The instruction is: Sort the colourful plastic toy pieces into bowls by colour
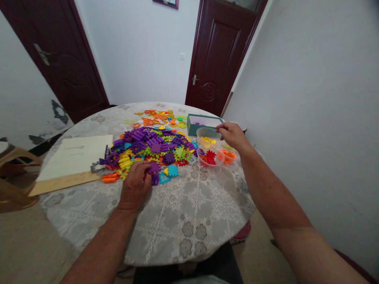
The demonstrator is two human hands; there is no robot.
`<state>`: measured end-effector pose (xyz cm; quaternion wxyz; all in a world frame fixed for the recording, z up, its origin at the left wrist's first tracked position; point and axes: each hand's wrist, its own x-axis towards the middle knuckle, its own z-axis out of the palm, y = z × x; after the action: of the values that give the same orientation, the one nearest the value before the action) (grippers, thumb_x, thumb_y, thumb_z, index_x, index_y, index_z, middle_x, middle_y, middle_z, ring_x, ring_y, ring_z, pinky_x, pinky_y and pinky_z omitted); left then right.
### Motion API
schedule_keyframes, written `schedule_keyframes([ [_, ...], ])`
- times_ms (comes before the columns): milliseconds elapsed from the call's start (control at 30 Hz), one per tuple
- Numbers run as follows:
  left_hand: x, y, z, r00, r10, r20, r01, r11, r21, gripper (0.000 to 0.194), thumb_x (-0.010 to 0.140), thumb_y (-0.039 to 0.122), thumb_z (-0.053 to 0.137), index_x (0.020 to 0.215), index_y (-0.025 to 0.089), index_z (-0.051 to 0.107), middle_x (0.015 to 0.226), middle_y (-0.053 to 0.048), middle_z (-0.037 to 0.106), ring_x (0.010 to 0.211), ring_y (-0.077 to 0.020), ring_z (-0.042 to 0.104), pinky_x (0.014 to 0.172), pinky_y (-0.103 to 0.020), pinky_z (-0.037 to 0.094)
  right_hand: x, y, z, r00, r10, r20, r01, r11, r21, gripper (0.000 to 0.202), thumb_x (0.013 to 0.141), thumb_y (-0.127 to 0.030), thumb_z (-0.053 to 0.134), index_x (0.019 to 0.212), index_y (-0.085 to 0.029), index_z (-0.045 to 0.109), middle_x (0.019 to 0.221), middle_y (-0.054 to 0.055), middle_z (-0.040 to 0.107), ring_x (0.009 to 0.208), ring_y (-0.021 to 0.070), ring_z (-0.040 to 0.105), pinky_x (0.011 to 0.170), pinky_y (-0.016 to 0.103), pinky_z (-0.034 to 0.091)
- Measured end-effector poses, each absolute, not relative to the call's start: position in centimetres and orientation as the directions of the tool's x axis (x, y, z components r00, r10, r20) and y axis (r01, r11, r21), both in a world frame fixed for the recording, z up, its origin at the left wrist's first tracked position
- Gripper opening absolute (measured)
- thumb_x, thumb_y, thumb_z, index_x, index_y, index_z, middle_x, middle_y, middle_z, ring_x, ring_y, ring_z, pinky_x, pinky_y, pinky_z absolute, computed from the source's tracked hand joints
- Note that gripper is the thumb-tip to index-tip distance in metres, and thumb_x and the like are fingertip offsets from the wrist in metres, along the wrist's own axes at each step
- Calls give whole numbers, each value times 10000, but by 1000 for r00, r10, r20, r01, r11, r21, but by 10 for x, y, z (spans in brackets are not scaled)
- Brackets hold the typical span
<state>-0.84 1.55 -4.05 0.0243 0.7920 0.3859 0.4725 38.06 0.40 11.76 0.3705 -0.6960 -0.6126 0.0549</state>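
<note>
Left hand (134,185): fingers curled at the near side of the mixed pile (155,148), mid-bench (177,221); grip cannot be told. Right hand (233,136): thumb and fingertips drawn together by the clear tub (203,132), towards the right edge; contents, if any, unconfirmed. Advisable: pinch pieces singly; clear the rim, lest the tub tip.

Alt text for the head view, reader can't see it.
A person's left hand is at a big multicolored pile of toothed plastic pieces on a round table; the right hand is by clear tubs holding yellow pieces, red pieces and orange pieces. A green box stands beyond.
</note>
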Motion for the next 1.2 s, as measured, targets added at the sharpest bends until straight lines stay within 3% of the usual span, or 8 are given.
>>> schedule_keyframes([
  [100, -8, 19, -42, 283, 635, 718, 595, -704, 388, 199, 915, 173, 510, 1068, 188, 637, 1093, -117, 665, 1130, -272, 628, 1061, -473, 516, 390, -22, 132, 206, 906, 370, 850, 22, -526, 273, 905, -221, 540, 1068, -162, 751, 983, 66, 793, 654, 155, 699, 660, 288, 545],
  [200, -8, 21, -43, 304, 642, 704, 603, -701, 379, 203, 915, 187, 514, 1069, 181, 645, 1090, -124, 674, 1112, -278, 630, 1045, -477, 522, 395, -70, 132, 157, 871, 467, 937, 19, -350, 287, 947, -326, 566, 1111, -187, 755, 1044, 88, 783, 851, 218, 724, 821, 365, 569],
  [367, -9, 23, -45, 298, 643, 705, 631, -687, 359, 185, 934, 212, 521, 1078, 178, 632, 1095, -129, 663, 1112, -283, 619, 1043, -489, 523, 434, -162, 88, 215, 782, 584, 976, -152, -156, 428, 978, -491, 535, 1186, -164, 718, 1180, 174, 734, 1140, 333, 665, 1065, 533, 485],
  [433, -9, 24, -45, 308, 643, 701, 631, -690, 355, 178, 937, 213, 520, 1078, 186, 626, 1096, -125, 662, 1106, -282, 621, 1044, -497, 523, 453, -192, 58, 306, 744, 594, 952, -234, -197, 509, 983, -560, 508, 1231, -157, 696, 1235, 197, 703, 1221, 354, 621, 1111, 565, 450],
  [533, -8, 25, -45, 321, 656, 684, 635, -684, 359, 186, 931, 197, 515, 1085, 211, 619, 1098, -119, 664, 1105, -288, 624, 1033, -513, 526, 464, -220, 11, 481, 690, 540, 872, -316, -373, 588, 1009, -619, 428, 1325, -175, 649, 1332, 196, 651, 1299, 341, 577, 1148, 574, 428],
  [667, -8, 26, -46, 326, 645, 691, 652, -683, 329, 195, 919, 198, 510, 1084, 213, 614, 1104, -128, 661, 1115, -306, 622, 1025, -524, 530, 446, -221, -28, 591, 648, 480, 781, -309, -544, 630, 1023, -643, 380, 1401, -191, 604, 1441, 193, 578, 1377, 322, 526, 1196, 565, 388],
  [967, -9, 27, -47, 309, 629, 714, 647, -689, 327, 163, 917, 207, 525, 1061, 231, 598, 1064, -81, 644, 1066, -285, 631, 1012, -494, 538, 412, -185, -38, 526, 643, 557, 815, -192, -547, 590, 1042, -596, 399, 1412, -184, 603, 1505, 191, 531, 1453, 325, 455, 1222, 607, 348],
  [1200, -10, 27, -47, 328, 622, 711, 647, -696, 310, 156, 916, 192, 526, 1049, 221, 603, 1051, -97, 658, 1055, -284, 642, 999, -480, 540, 409, -198, -37, 542, 612, 576, 793, -147, -591, 518, 1044, -539, 407, 1389, -222, 628, 1348, 157, 655, 1236, 310, 634, 1044, 580, 546],
])
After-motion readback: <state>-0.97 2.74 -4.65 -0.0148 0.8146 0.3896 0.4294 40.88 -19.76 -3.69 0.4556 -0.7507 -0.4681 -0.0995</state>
